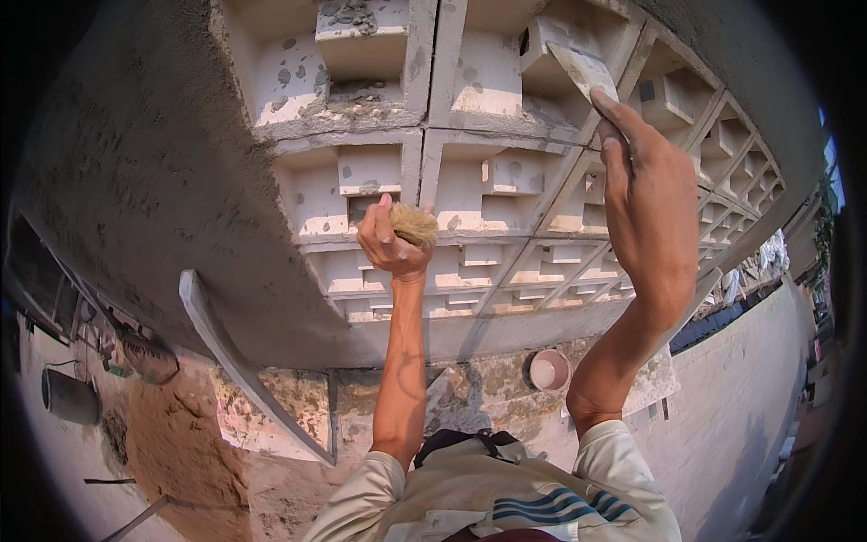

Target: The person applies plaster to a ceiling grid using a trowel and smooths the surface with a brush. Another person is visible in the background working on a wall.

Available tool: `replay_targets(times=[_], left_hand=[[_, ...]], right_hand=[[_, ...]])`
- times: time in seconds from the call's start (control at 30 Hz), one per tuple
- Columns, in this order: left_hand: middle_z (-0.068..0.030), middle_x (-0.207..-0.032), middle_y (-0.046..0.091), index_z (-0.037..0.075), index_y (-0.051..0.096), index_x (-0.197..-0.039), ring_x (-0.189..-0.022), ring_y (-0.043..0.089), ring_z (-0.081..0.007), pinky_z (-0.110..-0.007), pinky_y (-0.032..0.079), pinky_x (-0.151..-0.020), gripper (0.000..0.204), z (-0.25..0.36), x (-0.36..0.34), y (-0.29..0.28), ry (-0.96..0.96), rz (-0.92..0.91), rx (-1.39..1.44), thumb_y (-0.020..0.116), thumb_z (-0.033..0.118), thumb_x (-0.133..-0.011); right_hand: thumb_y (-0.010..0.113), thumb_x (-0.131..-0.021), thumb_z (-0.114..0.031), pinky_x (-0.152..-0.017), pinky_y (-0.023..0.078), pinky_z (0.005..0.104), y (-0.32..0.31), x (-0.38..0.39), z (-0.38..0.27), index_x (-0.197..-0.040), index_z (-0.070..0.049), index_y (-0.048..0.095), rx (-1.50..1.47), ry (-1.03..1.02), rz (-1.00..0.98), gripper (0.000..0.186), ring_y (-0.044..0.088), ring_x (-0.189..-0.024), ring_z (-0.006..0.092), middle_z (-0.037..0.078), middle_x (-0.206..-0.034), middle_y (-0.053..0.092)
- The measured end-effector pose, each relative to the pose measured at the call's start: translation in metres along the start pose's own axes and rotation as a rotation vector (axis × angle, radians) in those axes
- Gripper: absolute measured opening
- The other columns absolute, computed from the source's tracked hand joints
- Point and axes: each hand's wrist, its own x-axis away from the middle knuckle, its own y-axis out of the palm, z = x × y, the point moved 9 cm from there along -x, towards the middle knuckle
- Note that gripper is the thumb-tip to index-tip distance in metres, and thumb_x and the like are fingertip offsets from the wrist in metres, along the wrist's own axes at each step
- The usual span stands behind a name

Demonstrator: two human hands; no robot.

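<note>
My right hand [646, 194] is raised and closed on a small trowel [585, 74]. Its light metal blade reaches into the recess of an upper breeze block [492, 72], and its handle is hidden in my grip. Lower and to the left, the fingers of my left hand [395, 239] are closed around a yellowish, rough-looking sponge [414, 226]. That hand is in front of a block in the second row. The cream-white blocks form a wall panel with stepped hollows, spotted with grey mortar. Loose mortar lumps [352, 16] sit on a ledge at the top.
Grey plaster [153, 163] borders the panel on the left. A long curved strip [226, 348] leans there. Below the wall stands a pinkish bucket [549, 370]. A dark bucket [70, 396] and a sand heap [176, 443] are at the lower left.
</note>
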Motion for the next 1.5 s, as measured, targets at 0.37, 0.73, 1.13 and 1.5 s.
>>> replay_targets(times=[0.37, 0.73, 1.13, 1.5], left_hand=[[-0.0151, -0.128, 0.066, 0.001, 0.052, -0.144, -0.109, 0.063, -0.0353, -0.048, 0.05, -0.093, 0.073, 0.005, 0.0, 0.006, -0.01, -0.021, 0.039, 0.087, 0.036, -0.09], [-0.0154, -0.121, 0.065, 0.002, 0.053, -0.144, -0.107, 0.063, -0.0354, -0.048, 0.049, -0.092, 0.076, 0.001, -0.001, 0.001, -0.022, -0.002, 0.017, 0.088, 0.04, -0.089], [-0.0136, -0.124, 0.066, 0.004, 0.053, -0.144, -0.108, 0.064, -0.0341, -0.047, 0.05, -0.092, 0.077, -0.001, -0.001, 0.002, -0.007, -0.007, 0.028, 0.09, 0.038, -0.086], [-0.0128, -0.119, 0.066, 0.006, 0.056, -0.142, -0.107, 0.065, -0.0319, -0.046, 0.05, -0.091, 0.078, -0.002, 0.0, 0.001, -0.026, -0.004, 0.032, 0.092, 0.043, -0.083]], right_hand=[[0.067, -0.102, -0.015, -0.079, 0.055, 0.037, -0.012, -0.024, -0.016, -0.131, -0.005, 0.072, 0.205, -0.272, 0.232, 0.031, 0.069, -0.083, 0.0306, 0.018, -0.099, 0.074], [0.063, -0.106, -0.01, -0.068, 0.052, 0.0318, -0.023, 0.035, 0.011, -0.138, -0.009, 0.07, -0.244, 0.099, -0.14, 0.033, 0.065, -0.072, 0.0188, 0.018, -0.095, 0.074], [0.064, -0.106, -0.012, -0.078, 0.057, 0.0363, 0.011, 0.015, -0.007, -0.132, -0.008, 0.073, -0.281, 0.084, -0.173, 0.028, 0.074, -0.085, 0.0257, 0.018, -0.102, 0.077], [0.061, -0.111, -0.026, -0.058, 0.044, 0.0232, 0.003, -0.06, -0.006, -0.141, -0.013, 0.072, -0.148, -0.18, -0.373, 0.034, 0.05, -0.064, 0.0046, 0.006, -0.093, 0.073]])
